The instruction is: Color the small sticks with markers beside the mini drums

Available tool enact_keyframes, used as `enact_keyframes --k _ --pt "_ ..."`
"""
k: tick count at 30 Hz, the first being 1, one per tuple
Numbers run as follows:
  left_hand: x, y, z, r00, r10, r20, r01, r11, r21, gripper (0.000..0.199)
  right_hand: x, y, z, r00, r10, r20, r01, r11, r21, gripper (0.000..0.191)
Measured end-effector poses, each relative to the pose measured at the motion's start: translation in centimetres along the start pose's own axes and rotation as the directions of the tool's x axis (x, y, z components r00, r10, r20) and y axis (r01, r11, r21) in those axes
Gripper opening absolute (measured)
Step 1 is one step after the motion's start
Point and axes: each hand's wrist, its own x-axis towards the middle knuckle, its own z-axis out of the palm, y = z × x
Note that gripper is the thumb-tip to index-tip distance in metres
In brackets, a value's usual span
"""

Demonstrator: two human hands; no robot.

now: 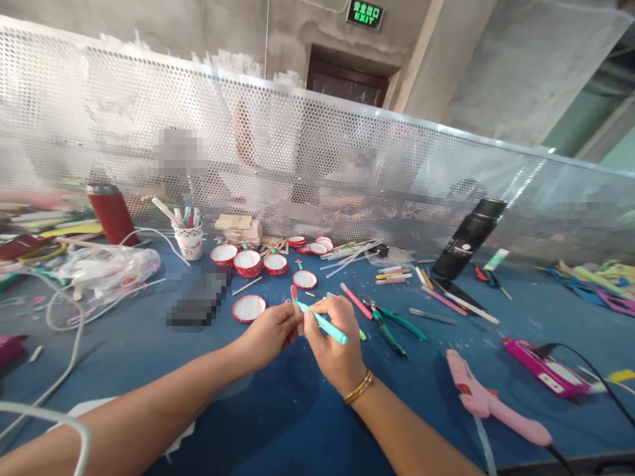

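My left hand [270, 334] pinches a small flat stick [294, 297] whose upper end is coloured red. A turquoise marker [327, 326] lies in my right hand [337, 344], its tip against or close to the stick. Just beyond my hands are a white disc with a red rim [249, 309] and another red-rimmed disc [304, 280] with a small coloured piece at its top. Stacks of similar discs [248, 262] stand farther back. A pink marker [356, 301] and green-handled pliers [391, 324] lie right of my right hand.
A paper cup of pens [188, 239], a red bottle [113, 215] and a white cable [74, 357] are on the left. To the right are a black bottle [466, 241], a pink glue gun [491, 403] and a magenta power strip [546, 370]. A perforated metal screen [297, 158] borders the back.
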Motion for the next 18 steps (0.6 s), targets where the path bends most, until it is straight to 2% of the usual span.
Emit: enact_keyframes --k 5,11,18 --pt "0.02 0.32 -0.01 1.000 -0.016 -0.003 0.016 1.000 -0.018 0.037 0.04 -0.07 -0.18 1.000 -0.004 -0.027 0.004 1.000 -0.004 0.009" --pt "0.10 -0.17 -0.03 1.000 -0.008 0.001 0.008 1.000 -0.015 0.037 -0.03 -0.25 0.10 1.000 -0.024 -0.003 0.024 1.000 0.020 0.010" --pt "-0.08 0.47 0.05 0.999 -0.036 -0.011 0.036 0.999 -0.028 0.041 0.07 0.02 -0.11 0.999 0.001 -0.033 -0.001 1.000 -0.007 0.010"
